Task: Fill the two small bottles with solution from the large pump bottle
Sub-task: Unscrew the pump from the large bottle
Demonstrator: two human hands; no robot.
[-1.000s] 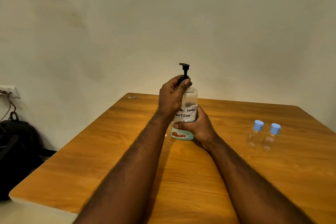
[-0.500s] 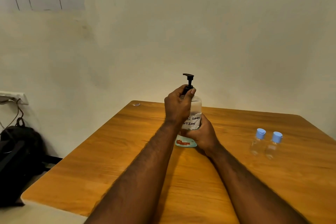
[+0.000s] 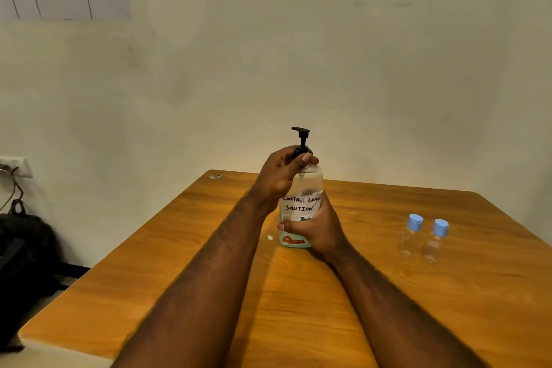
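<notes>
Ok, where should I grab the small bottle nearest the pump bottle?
Probably round its clear body, below the blue flip cap, coming from the left and front: it stands upright, and the other small bottle stands close on its right, so that side is crowded.

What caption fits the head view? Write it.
Left hand on pump, right hand on large bottle; two capped small bottles aside.
</notes>
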